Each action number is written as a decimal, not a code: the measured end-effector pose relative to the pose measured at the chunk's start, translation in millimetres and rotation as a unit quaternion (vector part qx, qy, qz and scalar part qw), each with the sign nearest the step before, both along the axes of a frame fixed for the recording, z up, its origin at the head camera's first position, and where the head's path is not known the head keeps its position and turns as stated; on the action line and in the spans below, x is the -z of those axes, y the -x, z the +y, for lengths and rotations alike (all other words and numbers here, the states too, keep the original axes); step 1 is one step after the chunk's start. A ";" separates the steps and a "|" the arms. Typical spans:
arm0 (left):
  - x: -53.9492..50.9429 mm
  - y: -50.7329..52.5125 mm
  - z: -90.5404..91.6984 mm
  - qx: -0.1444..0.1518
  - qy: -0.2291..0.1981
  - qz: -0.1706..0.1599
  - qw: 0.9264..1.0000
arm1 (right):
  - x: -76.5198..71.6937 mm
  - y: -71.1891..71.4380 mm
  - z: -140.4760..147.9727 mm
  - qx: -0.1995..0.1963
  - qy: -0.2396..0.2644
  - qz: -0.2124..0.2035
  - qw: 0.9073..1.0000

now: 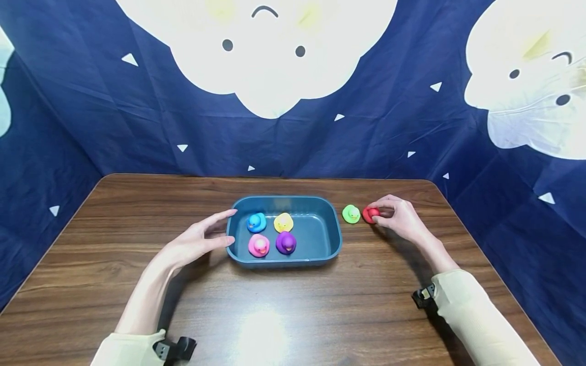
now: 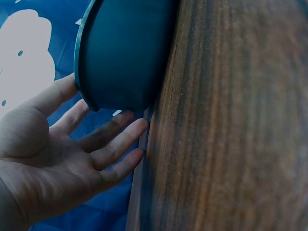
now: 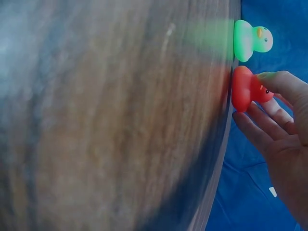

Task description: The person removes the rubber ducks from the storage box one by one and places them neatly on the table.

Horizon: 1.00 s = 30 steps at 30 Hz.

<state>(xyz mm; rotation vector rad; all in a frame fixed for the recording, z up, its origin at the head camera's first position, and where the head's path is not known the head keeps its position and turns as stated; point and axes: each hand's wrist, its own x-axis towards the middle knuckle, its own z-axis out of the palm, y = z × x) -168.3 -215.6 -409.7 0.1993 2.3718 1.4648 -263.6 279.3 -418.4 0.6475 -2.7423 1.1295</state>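
A teal plastic basin (image 1: 329, 249) stands on the table with a blue rubber duck (image 1: 257, 222), a yellow one (image 1: 284, 222), a pink one (image 1: 259, 245) and a purple one (image 1: 286, 243) in its left and middle part. At its left end my left hand (image 1: 197, 241) touches the rim with thumb and fingertips, the fingers extended and spread (image 2: 110, 144). Right of the basin, my right hand (image 1: 399, 216) pinches a red rubber duck (image 1: 370, 214) that sits on the tabletop. In the right wrist view, the thumb lies on the red duck's head (image 3: 243, 89).
A green rubber duck (image 1: 351, 214) sits between the basin and the red duck, close to both. The brown wooden table (image 1: 206, 310) ends at the back against a dark blue curtain (image 1: 206, 137) printed with white clouds.
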 end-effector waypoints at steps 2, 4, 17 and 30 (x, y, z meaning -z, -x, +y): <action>-0.1 0.0 0.1 0.000 -0.001 0.001 1.000 | -2.0 -1.8 -1.1 0.001 -0.003 -0.003 1.000; 0.0 0.0 0.0 0.002 -0.003 0.002 1.000 | 0.0 0.1 1.6 0.000 -0.004 -0.007 1.000; -0.1 -0.2 -0.2 0.002 -0.001 0.003 1.000 | 11.7 9.4 13.5 0.001 -0.011 -0.002 1.000; 0.4 -0.2 -0.7 0.005 -0.006 0.003 1.000 | 2.5 6.7 13.1 0.022 -0.025 0.031 0.999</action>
